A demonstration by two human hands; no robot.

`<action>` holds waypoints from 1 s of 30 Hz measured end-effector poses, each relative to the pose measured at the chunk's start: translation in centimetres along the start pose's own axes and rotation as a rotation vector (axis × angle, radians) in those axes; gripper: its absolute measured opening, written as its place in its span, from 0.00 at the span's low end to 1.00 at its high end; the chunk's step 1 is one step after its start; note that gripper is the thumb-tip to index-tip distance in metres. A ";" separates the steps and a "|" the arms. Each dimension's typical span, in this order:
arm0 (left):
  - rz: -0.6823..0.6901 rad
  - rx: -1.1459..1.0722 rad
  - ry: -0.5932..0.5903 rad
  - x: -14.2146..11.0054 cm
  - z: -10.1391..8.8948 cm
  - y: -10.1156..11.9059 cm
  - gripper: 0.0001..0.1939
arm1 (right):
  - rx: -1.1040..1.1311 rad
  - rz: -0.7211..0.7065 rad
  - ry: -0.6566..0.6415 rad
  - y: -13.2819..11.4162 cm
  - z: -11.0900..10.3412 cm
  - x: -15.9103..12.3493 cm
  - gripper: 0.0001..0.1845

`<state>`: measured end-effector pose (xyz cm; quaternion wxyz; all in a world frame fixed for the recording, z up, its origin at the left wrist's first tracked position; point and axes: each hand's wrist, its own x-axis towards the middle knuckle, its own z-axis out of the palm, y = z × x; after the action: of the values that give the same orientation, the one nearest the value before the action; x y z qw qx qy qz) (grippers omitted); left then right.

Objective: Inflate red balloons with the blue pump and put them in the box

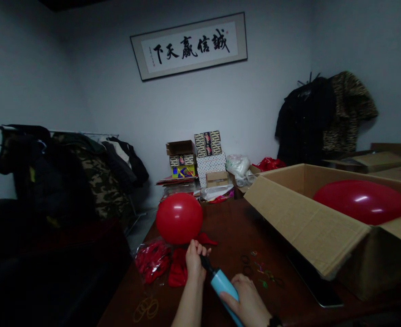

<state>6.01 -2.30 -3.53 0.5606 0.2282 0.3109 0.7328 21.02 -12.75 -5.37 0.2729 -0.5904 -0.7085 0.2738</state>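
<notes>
A round, inflated red balloon (179,218) stands above the table at the middle. My left hand (196,262) is closed at its neck, where the black nozzle of a light-blue hand pump (225,285) meets it. The exact join is hidden by my fingers. Around the pump's blue barrel my right hand (247,297) is wrapped, lower and to the right. Left of my left hand lie a clear bag of red balloons (152,260) and some loose flat red balloons (178,271).
A cardboard box (305,222) holding an inflated red balloon (364,201) stands at the right. Beneath its edge lies a dark flat device (314,277). Coloured bands (261,270) and tan rubber bands (146,309) are on the brown table (227,227). Stacked boxes (210,165) stand behind.
</notes>
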 end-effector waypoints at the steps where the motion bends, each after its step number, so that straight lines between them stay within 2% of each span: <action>1: 0.008 0.011 0.000 0.0 -0.1 0.0 0.18 | -0.006 0.004 -0.008 0.0 0.1 0.0 0.23; 7: -0.020 0.012 -0.003 0.0 -0.3 -0.1 0.20 | -0.020 -0.001 -0.068 1.1 1.4 -0.1 0.28; 13: -0.052 -0.015 0.024 0.8 -0.9 1.0 0.21 | -0.026 -0.075 -0.103 3.7 2.9 -0.9 0.33; 18: -0.058 -0.048 0.035 1.1 -1.4 2.1 0.19 | 0.076 -0.073 -0.185 4.8 2.6 -2.0 0.35; 24: -0.055 -0.046 0.047 0.6 -1.0 1.6 0.17 | 0.186 -0.066 -0.199 3.4 2.0 -1.5 0.38; 30: -0.098 -0.039 0.040 0.0 -0.4 0.4 0.19 | 0.224 0.029 -0.103 0.7 1.9 0.9 0.43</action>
<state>5.45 -2.46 -3.54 0.5939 0.1871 0.3187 0.7147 20.01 -11.90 -7.19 0.2962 -0.5518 -0.6779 0.3850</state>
